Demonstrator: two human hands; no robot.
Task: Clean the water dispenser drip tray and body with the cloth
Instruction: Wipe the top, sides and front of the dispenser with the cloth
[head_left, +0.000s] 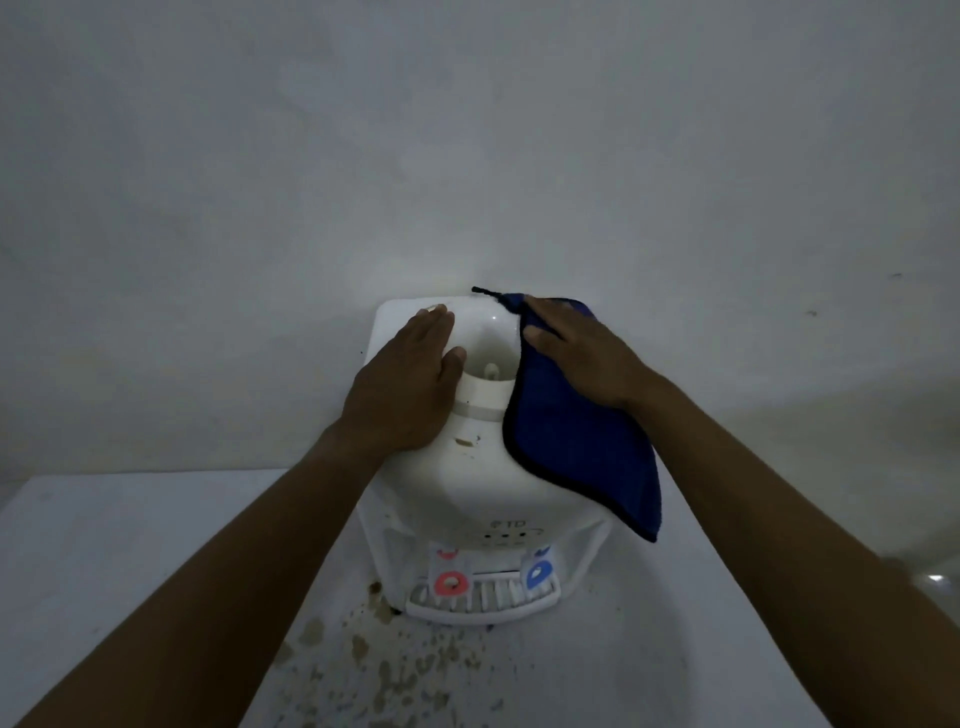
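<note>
1. The water dispenser (483, 467) is standing upright on a white table (130, 545), its long axis running vertically, its back sitting close to the pale wall (467, 156) and its tap side facing the camera.
2. Nearest the camera, brown stains (395, 670) are speckling the table in front of and to the left of the base.
3. The drip tray (483, 603), a white slatted grille, is jutting out from the bottom of the front toward the viewer.
4. A red tap (451, 583) is sitting over the tray's left part and a blue tap (538, 574) over its right part.
5. On the domed top, a small brown smudge (464, 442) is showing just in front of the round bottle well (491, 358), which is lying open.
6. The left hand (410, 384) is lying flat on the left of the top, fingers stretched out and holding nothing, the thumb touching the well's rim.
7. The right hand (582, 353) is pressing palm-down, fingers spread, on a dark blue cloth (576, 441); its grip is not closing round the fabric.
8. The cloth is draping across the right of the top, its long axis running from the far rim down toward the viewer, one corner hanging over the right front shoulder.
</note>
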